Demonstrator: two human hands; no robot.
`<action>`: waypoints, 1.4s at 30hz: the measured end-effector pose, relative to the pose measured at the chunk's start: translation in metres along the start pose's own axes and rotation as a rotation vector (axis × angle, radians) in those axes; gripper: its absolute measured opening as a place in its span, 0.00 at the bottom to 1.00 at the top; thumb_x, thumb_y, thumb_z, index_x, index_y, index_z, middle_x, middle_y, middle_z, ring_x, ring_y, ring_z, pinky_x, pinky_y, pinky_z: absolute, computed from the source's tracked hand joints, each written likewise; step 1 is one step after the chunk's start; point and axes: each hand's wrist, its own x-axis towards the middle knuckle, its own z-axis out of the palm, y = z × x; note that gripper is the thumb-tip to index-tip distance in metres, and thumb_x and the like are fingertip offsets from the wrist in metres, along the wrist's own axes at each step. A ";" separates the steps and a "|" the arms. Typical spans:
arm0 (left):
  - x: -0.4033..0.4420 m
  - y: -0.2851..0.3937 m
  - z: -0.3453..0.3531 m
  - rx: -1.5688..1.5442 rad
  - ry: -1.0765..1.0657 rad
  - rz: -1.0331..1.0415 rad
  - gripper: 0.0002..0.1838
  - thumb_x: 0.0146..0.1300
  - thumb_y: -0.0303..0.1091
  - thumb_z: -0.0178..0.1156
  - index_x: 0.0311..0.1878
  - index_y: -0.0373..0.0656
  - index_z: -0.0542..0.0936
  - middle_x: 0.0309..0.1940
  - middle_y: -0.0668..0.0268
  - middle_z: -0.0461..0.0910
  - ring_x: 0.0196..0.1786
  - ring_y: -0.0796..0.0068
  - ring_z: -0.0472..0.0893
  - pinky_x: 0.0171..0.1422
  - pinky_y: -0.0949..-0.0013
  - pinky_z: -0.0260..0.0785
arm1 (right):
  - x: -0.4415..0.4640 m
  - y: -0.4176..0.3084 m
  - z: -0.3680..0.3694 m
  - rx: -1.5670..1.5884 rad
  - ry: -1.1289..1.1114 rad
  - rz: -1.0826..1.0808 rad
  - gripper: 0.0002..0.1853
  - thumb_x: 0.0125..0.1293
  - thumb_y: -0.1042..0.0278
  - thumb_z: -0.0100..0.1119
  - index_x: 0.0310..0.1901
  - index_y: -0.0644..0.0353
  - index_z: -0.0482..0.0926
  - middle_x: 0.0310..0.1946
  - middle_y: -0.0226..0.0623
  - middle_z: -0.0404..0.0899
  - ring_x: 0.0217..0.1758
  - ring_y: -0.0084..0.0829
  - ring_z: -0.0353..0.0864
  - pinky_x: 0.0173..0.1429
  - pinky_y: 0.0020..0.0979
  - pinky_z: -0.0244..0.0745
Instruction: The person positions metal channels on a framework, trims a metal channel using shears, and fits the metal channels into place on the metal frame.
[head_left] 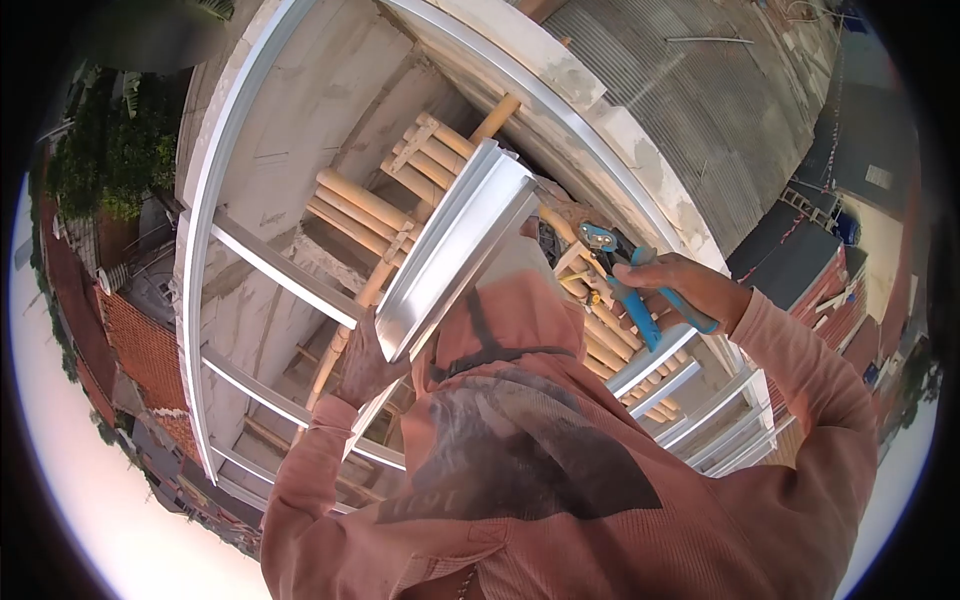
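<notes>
My left hand (pixel 365 362) is wrapped around the near end of a shiny metal channel (pixel 455 250), partly hiding that end. The channel slants up and away in front of my chest. In my right hand (pixel 680 287) is a pair of tin snips (pixel 632 300) with blue handles and a silver head. Its handles are spread apart, and the head points up and left, to the right of the channel's far end. The snips' blades are hard to make out.
Metal roof battens (pixel 285 275) run around and below me. Under them are bamboo poles (pixel 365 210) and a rough grey wall (pixel 290 110). Corrugated roofing (pixel 690 75) lies beyond the wall top at upper right. A tiled roof (pixel 150 350) is far below at left.
</notes>
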 end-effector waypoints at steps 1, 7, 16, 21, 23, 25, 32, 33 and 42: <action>-0.006 -0.001 0.001 -0.035 -0.026 -0.021 0.56 0.51 0.43 0.76 0.75 0.30 0.52 0.66 0.37 0.66 0.69 0.36 0.68 0.73 0.46 0.63 | 0.004 0.003 -0.002 -0.065 -0.029 0.018 0.28 0.69 0.41 0.65 0.45 0.66 0.81 0.34 0.39 0.84 0.35 0.29 0.86 0.36 0.32 0.83; -0.013 0.000 -0.009 -0.251 -0.194 -0.066 0.56 0.57 0.55 0.76 0.74 0.30 0.53 0.66 0.37 0.67 0.71 0.40 0.69 0.77 0.49 0.61 | 0.016 0.026 -0.015 -0.317 -0.025 0.003 0.24 0.61 0.48 0.71 0.42 0.65 0.82 0.31 0.33 0.83 0.33 0.26 0.82 0.35 0.29 0.77; 0.104 0.050 -0.029 -0.726 -0.342 -0.107 0.50 0.64 0.74 0.59 0.70 0.35 0.71 0.58 0.48 0.80 0.60 0.58 0.79 0.68 0.57 0.69 | 0.016 0.027 -0.017 -0.447 -0.029 0.044 0.26 0.58 0.54 0.70 0.53 0.63 0.81 0.38 0.36 0.83 0.42 0.27 0.82 0.48 0.31 0.78; 0.115 0.076 -0.023 -0.633 -0.438 -0.063 0.44 0.67 0.71 0.57 0.71 0.42 0.76 0.59 0.54 0.82 0.61 0.62 0.80 0.69 0.59 0.69 | 0.023 0.065 -0.005 0.043 -0.093 0.171 0.30 0.66 0.54 0.64 0.63 0.66 0.75 0.58 0.46 0.80 0.66 0.37 0.78 0.63 0.45 0.82; 0.117 0.075 -0.023 -0.612 -0.475 -0.121 0.44 0.67 0.72 0.57 0.72 0.43 0.75 0.60 0.55 0.82 0.61 0.63 0.80 0.68 0.60 0.69 | 0.015 0.063 -0.006 0.153 -0.135 0.180 0.34 0.66 0.53 0.64 0.68 0.66 0.72 0.61 0.47 0.78 0.69 0.41 0.77 0.67 0.50 0.79; 0.115 0.080 -0.029 -0.669 -0.471 -0.115 0.46 0.65 0.74 0.57 0.72 0.43 0.75 0.59 0.56 0.82 0.60 0.63 0.81 0.67 0.61 0.70 | 0.010 0.067 -0.001 0.319 -0.260 0.192 0.28 0.69 0.54 0.63 0.64 0.64 0.75 0.60 0.44 0.79 0.69 0.38 0.76 0.67 0.49 0.78; 0.104 0.081 -0.040 -0.646 -0.604 -0.253 0.48 0.64 0.74 0.59 0.67 0.35 0.78 0.54 0.56 0.84 0.56 0.68 0.81 0.62 0.64 0.72 | -0.006 0.055 -0.016 0.375 -0.397 0.232 0.27 0.73 0.54 0.60 0.64 0.66 0.75 0.58 0.46 0.80 0.63 0.41 0.81 0.66 0.46 0.79; 0.102 0.084 -0.043 -0.663 -0.600 -0.192 0.47 0.64 0.73 0.61 0.66 0.34 0.79 0.53 0.56 0.84 0.56 0.68 0.82 0.62 0.64 0.73 | -0.012 0.047 -0.020 0.360 -0.406 0.252 0.28 0.74 0.53 0.60 0.64 0.67 0.75 0.58 0.47 0.80 0.63 0.41 0.81 0.66 0.46 0.79; 0.081 0.087 -0.055 -0.720 -0.542 -0.080 0.37 0.63 0.64 0.69 0.60 0.37 0.83 0.51 0.58 0.86 0.54 0.70 0.82 0.61 0.65 0.73 | -0.043 0.025 0.009 0.202 -0.222 0.272 0.28 0.72 0.43 0.63 0.56 0.64 0.79 0.50 0.36 0.83 0.50 0.29 0.84 0.55 0.37 0.82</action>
